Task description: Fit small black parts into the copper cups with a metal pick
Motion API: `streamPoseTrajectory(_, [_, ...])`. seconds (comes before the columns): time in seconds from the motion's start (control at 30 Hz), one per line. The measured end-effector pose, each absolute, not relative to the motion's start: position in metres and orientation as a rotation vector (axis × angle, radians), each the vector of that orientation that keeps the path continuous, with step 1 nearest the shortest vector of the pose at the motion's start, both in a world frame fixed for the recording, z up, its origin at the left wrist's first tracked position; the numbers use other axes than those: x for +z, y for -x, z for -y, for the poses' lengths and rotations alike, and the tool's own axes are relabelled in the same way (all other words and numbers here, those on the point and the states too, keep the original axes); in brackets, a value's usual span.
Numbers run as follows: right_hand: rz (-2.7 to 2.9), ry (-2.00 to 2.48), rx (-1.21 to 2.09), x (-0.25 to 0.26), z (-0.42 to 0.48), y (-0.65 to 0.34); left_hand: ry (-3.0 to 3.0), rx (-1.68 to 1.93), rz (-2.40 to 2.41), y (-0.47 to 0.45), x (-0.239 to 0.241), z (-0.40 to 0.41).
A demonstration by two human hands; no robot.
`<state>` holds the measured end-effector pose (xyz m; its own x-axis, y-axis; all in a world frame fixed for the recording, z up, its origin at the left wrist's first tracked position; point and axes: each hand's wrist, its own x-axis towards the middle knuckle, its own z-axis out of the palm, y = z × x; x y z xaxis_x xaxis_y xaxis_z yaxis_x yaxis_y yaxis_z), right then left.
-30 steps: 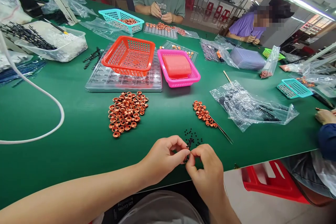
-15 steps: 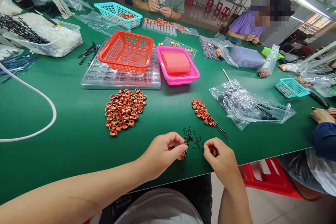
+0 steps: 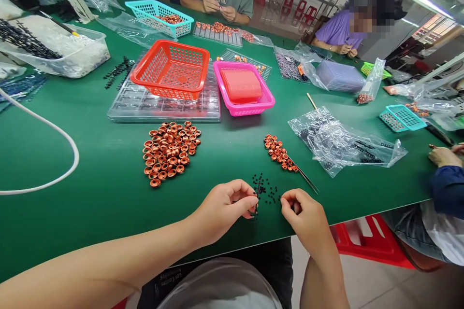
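My left hand point(image 3: 226, 207) rests on the green table point(image 3: 108, 212) near its front edge, fingers pinched on a small black strip of parts point(image 3: 255, 203). My right hand point(image 3: 304, 219) sits just to the right, fingers curled in a pinch beside a scatter of tiny black beads point(image 3: 266, 189); what it holds is too small to make out. A pile of copper rings point(image 3: 168, 152) lies to the left, and a thin rod point(image 3: 290, 164) threaded with copper rings lies just beyond my right hand.
Behind stand a red basket point(image 3: 170, 70) on a clear compartment tray point(image 3: 163, 106), a pink basket point(image 3: 243, 89) and a clear plastic bag point(image 3: 344, 145). A white cable point(image 3: 47, 125) loops at left. Other people work at the far side and right edge.
My hands, joined at the black strip a second ago, have parted; the right hand moved right and slightly away. The left keeps its pinch on the strip.
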<state>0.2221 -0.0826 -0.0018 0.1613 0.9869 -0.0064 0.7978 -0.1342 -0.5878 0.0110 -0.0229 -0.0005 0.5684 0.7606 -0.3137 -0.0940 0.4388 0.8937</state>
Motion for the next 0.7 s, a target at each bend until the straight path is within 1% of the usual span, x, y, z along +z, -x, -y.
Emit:
streamPoseTrajectory(0.1, [1.604,1.941,0.6,-0.001,0.089,-0.217,-0.917,0.61,-0.745,-0.011,0.001,0.023])
streamPoseTrajectory(0.27, [1.474,1.688,0.977,0.003,0.094,-0.193,-0.883,0.615,-0.679,-0.011,0.003,0.024])
streamPoseTrajectory(0.37, [1.473,1.631,1.089,0.005,0.093,-0.182,-0.909,0.643,-0.666,-0.01,0.004,0.024])
streamPoseTrajectory(0.6, [1.448,1.591,1.173,0.005,0.092,-0.179,-0.958,0.668,-0.687,-0.008,0.005,0.023])
streamPoseTrajectory(0.7, [1.517,1.609,1.061,0.004,0.092,-0.176,-0.948,0.671,-0.693,-0.008,0.006,0.023])
